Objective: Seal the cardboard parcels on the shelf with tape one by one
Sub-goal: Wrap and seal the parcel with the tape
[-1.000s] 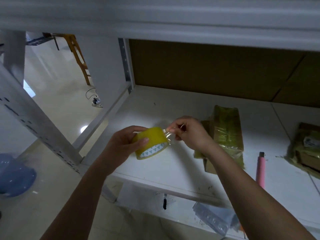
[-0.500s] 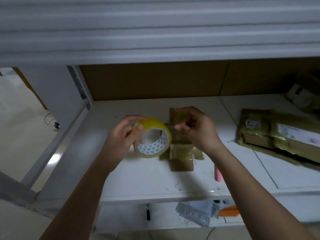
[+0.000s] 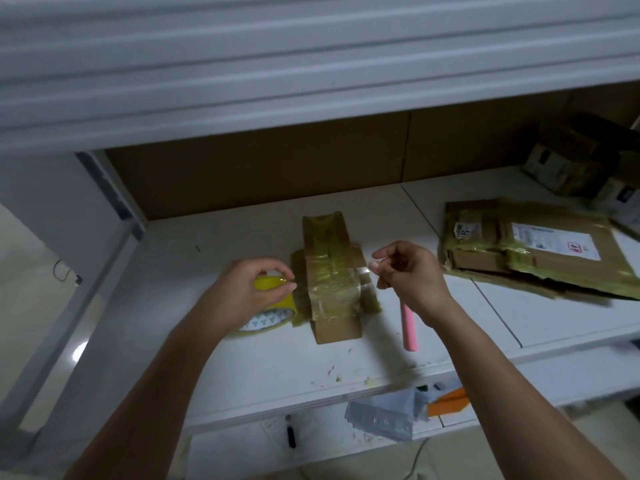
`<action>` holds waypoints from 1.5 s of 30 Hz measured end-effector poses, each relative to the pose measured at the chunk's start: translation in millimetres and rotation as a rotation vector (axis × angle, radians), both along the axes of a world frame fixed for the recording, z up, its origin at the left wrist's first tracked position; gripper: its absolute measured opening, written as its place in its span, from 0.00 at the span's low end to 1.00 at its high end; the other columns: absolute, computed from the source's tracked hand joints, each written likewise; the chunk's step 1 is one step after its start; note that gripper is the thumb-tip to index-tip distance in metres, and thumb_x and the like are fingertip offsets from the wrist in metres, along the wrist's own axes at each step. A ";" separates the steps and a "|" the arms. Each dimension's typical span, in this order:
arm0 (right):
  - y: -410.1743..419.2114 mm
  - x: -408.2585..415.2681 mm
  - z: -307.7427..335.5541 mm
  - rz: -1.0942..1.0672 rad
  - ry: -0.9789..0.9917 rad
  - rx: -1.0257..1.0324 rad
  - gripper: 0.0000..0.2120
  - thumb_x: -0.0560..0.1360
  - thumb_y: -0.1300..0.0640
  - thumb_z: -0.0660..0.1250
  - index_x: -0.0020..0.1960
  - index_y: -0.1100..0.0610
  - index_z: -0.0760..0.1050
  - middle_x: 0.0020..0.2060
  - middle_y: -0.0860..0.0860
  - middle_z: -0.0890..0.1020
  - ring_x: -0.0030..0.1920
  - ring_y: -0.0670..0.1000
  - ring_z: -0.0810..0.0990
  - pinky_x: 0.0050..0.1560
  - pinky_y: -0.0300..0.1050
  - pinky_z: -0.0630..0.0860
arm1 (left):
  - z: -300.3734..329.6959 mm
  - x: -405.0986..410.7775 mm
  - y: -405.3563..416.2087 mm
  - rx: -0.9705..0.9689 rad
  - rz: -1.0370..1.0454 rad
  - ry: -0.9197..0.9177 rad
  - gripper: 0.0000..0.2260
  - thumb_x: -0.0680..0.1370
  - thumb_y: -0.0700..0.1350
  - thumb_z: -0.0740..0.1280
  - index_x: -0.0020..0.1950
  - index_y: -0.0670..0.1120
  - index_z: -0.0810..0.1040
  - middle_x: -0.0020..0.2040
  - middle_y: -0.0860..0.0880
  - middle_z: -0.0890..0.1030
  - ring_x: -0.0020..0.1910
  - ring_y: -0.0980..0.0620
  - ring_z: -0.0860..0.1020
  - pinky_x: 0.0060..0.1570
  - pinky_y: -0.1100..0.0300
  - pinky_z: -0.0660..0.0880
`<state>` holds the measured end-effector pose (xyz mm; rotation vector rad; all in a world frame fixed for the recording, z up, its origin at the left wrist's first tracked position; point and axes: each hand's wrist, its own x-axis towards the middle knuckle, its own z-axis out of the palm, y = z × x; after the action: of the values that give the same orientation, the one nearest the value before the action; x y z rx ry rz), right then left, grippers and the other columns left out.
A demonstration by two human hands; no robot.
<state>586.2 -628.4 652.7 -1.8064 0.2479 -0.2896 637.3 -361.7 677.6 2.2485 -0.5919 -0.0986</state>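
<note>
While the strip (image 3: pixel 349 271) is hanging stretched between roll and fingers, I'm reading this as the lay-down step on the parcel (image 3: pixel 330 271). Left hand (image 3: pixel 242 292) is gripping the tape roll (image 3: pixel 273 306), fingers curled over its top, just left of the parcel and low over the shelf (image 3: pixel 221 358). Right hand (image 3: pixel 408 275) is pinching the free tape end between thumb and forefinger, just right of the parcel. Clear strip is spanning across the parcel's top, roughly mid-length; I can't tell whether it's touching the cardboard yet.

The parcel is lying long-axis away from me, centre of the shelf, already carrying yellowish tape in several bands.

How I'd run it from here:
- Keeping tension even on both hands so the strip is going down flat, no twist.
- Lowering the right end first, pressing it onto the right side wall, then wiping across the top toward the roll.
- Keeping the roll low and close to the left edge so the strip is wrapping the corner instead of bridging it.
- Cutting only after the left side is stuck down; pink cutter (image 3: pixel 408 327) is lying under my right wrist, near.

Risks I'm expecting: the thin film folding on itself, and a light parcel sliding when pulled. Other parcels (image 3: pixel 540 251) are sitting well apart on the right, untouched for now.
</note>
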 end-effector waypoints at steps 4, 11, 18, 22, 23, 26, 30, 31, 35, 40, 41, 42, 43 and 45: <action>-0.4 5.4 -5.7 -0.020 0.029 0.046 0.04 0.73 0.64 0.73 0.46 0.58 0.78 0.26 0.47 0.79 0.30 0.49 0.80 0.45 0.57 0.81 | -6.2 7.8 -0.8 0.040 -0.002 -0.012 0.04 0.74 0.52 0.74 0.45 0.62 0.81 0.43 0.61 0.83 0.44 0.57 0.81 0.48 0.49 0.80; -4.8 12.5 -27.2 -0.027 0.076 0.070 0.06 0.73 0.65 0.72 0.49 0.61 0.78 0.26 0.47 0.78 0.29 0.49 0.79 0.44 0.53 0.80 | -21.9 18.6 -6.5 0.111 -0.013 0.000 0.02 0.75 0.52 0.73 0.44 0.60 0.81 0.45 0.60 0.83 0.45 0.58 0.80 0.49 0.49 0.79; 3.7 16.5 -55.0 -0.010 0.131 0.156 0.05 0.74 0.66 0.72 0.46 0.58 0.77 0.27 0.47 0.79 0.29 0.44 0.78 0.34 0.37 0.76 | -39.3 22.8 -19.8 0.190 0.060 0.020 0.02 0.75 0.54 0.72 0.44 0.59 0.80 0.46 0.62 0.80 0.45 0.59 0.78 0.44 0.57 0.76; 11.0 16.7 -57.8 -0.003 0.116 0.286 0.04 0.75 0.68 0.69 0.49 0.63 0.76 0.29 0.50 0.78 0.28 0.45 0.77 0.33 0.35 0.76 | -39.6 24.1 -25.4 0.233 0.023 0.027 0.03 0.75 0.52 0.72 0.43 0.58 0.79 0.45 0.62 0.79 0.45 0.58 0.77 0.42 0.59 0.72; 12.7 16.3 -57.9 -0.003 0.112 0.303 0.04 0.75 0.68 0.69 0.49 0.63 0.76 0.30 0.50 0.78 0.29 0.45 0.77 0.34 0.36 0.76 | -39.5 24.4 -26.0 0.238 0.014 0.025 0.03 0.75 0.51 0.72 0.43 0.58 0.79 0.45 0.62 0.80 0.46 0.58 0.77 0.42 0.59 0.72; 13.8 15.6 -56.9 -0.021 0.108 0.182 0.05 0.74 0.64 0.72 0.49 0.60 0.78 0.35 0.49 0.79 0.34 0.46 0.78 0.39 0.37 0.76 | -39.3 25.2 -26.0 0.231 0.005 0.024 0.03 0.75 0.50 0.72 0.43 0.56 0.80 0.45 0.61 0.80 0.46 0.58 0.77 0.45 0.58 0.73; 9.2 13.2 -56.8 -0.099 0.147 -0.205 0.13 0.72 0.62 0.74 0.55 0.56 0.79 0.53 0.53 0.76 0.46 0.51 0.76 0.52 0.45 0.76 | -38.3 23.1 -25.9 0.242 0.009 0.013 0.03 0.75 0.50 0.72 0.44 0.57 0.79 0.45 0.62 0.80 0.45 0.59 0.77 0.42 0.58 0.72; 10.5 10.1 -55.6 -0.130 0.093 -0.223 0.12 0.73 0.63 0.72 0.56 0.57 0.79 0.55 0.54 0.77 0.47 0.50 0.77 0.53 0.44 0.77 | -38.0 22.5 -26.1 0.245 0.013 0.010 0.03 0.75 0.50 0.72 0.44 0.58 0.79 0.45 0.62 0.79 0.45 0.59 0.77 0.42 0.58 0.73; 28.4 -9.9 -51.5 0.073 -0.021 0.009 0.20 0.81 0.48 0.60 0.71 0.50 0.70 0.65 0.40 0.75 0.62 0.37 0.74 0.60 0.31 0.71 | -37.6 21.1 -27.5 0.245 0.024 0.003 0.03 0.75 0.50 0.71 0.44 0.58 0.79 0.45 0.61 0.79 0.45 0.58 0.77 0.42 0.58 0.72; 32.5 -18.2 -52.8 0.320 0.095 0.081 0.34 0.76 0.36 0.55 0.78 0.41 0.49 0.70 0.27 0.56 0.69 0.29 0.56 0.56 0.17 0.59 | -37.3 20.2 -28.5 0.254 0.015 -0.013 0.03 0.76 0.50 0.71 0.44 0.57 0.79 0.44 0.61 0.80 0.45 0.58 0.77 0.40 0.59 0.71; 32.5 -16.7 -50.5 0.319 0.083 0.050 0.34 0.75 0.35 0.54 0.79 0.41 0.49 0.73 0.31 0.54 0.71 0.32 0.54 0.59 0.18 0.56 | -37.3 20.0 -28.7 0.262 0.017 -0.019 0.03 0.76 0.50 0.71 0.44 0.57 0.78 0.44 0.61 0.79 0.45 0.58 0.77 0.39 0.60 0.70; 33.0 -14.2 -49.2 0.335 0.073 0.003 0.34 0.76 0.35 0.53 0.79 0.42 0.51 0.75 0.34 0.51 0.73 0.34 0.51 0.61 0.19 0.54 | -37.4 20.0 -29.2 0.270 0.024 -0.025 0.03 0.76 0.50 0.71 0.44 0.57 0.78 0.44 0.61 0.79 0.45 0.58 0.76 0.38 0.61 0.69; 33.7 -12.1 -48.2 0.353 0.069 -0.039 0.33 0.76 0.35 0.52 0.78 0.43 0.53 0.76 0.35 0.50 0.74 0.36 0.50 0.62 0.21 0.53 | -37.4 20.0 -29.7 0.277 0.032 -0.028 0.02 0.76 0.50 0.70 0.44 0.57 0.78 0.44 0.61 0.79 0.46 0.58 0.76 0.39 0.61 0.69; 30.9 -5.4 -43.3 0.370 0.085 -0.048 0.29 0.78 0.37 0.51 0.77 0.44 0.58 0.76 0.35 0.51 0.75 0.39 0.52 0.69 0.31 0.54 | -36.4 20.7 -32.0 0.274 0.040 -0.004 0.02 0.77 0.50 0.69 0.45 0.56 0.79 0.45 0.61 0.80 0.48 0.59 0.77 0.42 0.61 0.72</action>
<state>580.8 -597.6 609.4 -1.8731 -0.0371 0.0429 658.0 -393.7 641.2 2.5241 -0.5638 -0.1635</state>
